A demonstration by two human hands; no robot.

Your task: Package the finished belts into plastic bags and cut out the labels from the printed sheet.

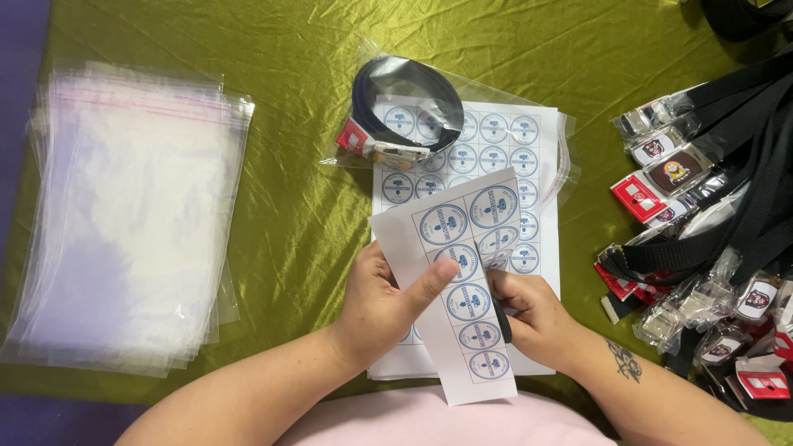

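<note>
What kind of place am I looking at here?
Probably a small packing table for belts, at home or in a workshop. A stack of clear plastic bags lies on the green cloth, a heap of black belts waits to one side, and both hands hold a strip of round stickers.

The scene is viewed by 1 head-worn camera, aimed steeply down and close over the green cloth [289, 49], with forearms entering from the near edge.

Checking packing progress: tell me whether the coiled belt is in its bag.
In: the black belt lies coiled inside a clear plastic bag atop the label sheets.
</note>
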